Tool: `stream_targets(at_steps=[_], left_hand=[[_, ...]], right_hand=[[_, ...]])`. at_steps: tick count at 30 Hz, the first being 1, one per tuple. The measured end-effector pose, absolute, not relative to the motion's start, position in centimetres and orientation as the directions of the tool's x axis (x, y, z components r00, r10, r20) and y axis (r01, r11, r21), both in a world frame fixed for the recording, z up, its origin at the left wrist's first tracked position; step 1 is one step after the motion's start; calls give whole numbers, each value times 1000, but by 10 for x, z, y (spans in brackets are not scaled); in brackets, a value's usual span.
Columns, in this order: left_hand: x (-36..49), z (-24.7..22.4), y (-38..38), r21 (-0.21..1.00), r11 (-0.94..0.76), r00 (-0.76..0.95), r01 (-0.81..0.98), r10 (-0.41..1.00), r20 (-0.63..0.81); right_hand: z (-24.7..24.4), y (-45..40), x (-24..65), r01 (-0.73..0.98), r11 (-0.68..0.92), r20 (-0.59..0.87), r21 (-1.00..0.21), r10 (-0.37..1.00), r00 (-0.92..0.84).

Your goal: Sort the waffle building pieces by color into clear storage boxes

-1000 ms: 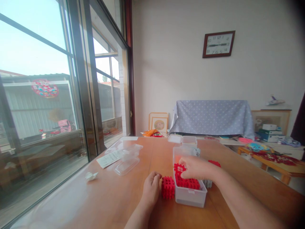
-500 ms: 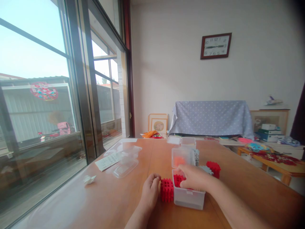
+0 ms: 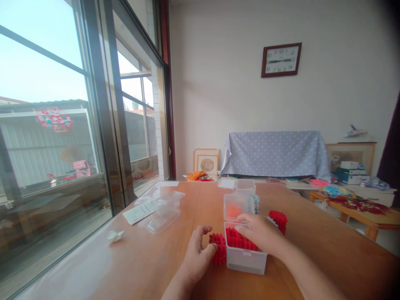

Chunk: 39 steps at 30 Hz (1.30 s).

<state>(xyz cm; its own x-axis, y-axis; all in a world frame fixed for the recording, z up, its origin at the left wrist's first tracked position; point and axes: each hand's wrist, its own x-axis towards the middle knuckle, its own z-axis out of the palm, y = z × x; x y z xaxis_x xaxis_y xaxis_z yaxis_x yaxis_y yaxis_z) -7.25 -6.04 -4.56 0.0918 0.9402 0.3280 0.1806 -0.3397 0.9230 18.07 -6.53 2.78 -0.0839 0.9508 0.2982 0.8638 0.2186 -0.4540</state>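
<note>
Red lattice pieces (image 3: 239, 239) are lying inside the clear box (image 3: 246, 261). The right hand (image 3: 261, 233) is resting over them, fingers extended; its grip cannot be determined. Left of the box, the left hand (image 3: 200, 254), thumb and fingers parted, is reaching a red block (image 3: 220, 249).

Daylight from the left window (image 3: 43, 54); hazy glare, dark right corners

Left hand (image 3: 201, 252) with thumb and fingers parted, right hand (image 3: 251, 229) palm down, both forearms angled inward
</note>
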Motion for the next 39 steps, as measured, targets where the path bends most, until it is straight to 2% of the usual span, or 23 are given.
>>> stream_targets(at_steps=[3, 5, 10, 16, 21, 27, 32, 39], left_hand=[[-77, -46, -62, 869, -374, 157, 323, 927, 341], [-78, -45, -63, 840, -393, 183, 374, 919, 348], [-76, -37, -63, 769, -412, 209, 489, 911, 355], [-78, -31, -62, 721, -442, 262, 534, 897, 356], [-90, -24, -61, 707, -500, 252, 500, 865, 434], [-63, 19, -61, 598, -577, 268, 557, 806, 528], [-9, 51, -59, 445, -641, 472, 626, 765, 438], [32, 48, -44, 294, -663, 614, 688, 748, 250]], right_hand=[[5, -75, 201, 750, 214, 451, -626, 884, 124], [-17, -84, 217, 682, 235, 513, -693, 825, 237], [-60, -99, 240, 613, 154, 503, -775, 737, 451], [-67, -97, 239, 621, 171, 508, -765, 753, 418], [-64, -98, 235, 605, 200, 515, -771, 755, 406], [-59, -100, 231, 586, 251, 548, -770, 730, 408], [-58, -100, 230, 560, 292, 564, -775, 719, 406], [-56, -100, 230, 527, 309, 560, -792, 712, 425]])
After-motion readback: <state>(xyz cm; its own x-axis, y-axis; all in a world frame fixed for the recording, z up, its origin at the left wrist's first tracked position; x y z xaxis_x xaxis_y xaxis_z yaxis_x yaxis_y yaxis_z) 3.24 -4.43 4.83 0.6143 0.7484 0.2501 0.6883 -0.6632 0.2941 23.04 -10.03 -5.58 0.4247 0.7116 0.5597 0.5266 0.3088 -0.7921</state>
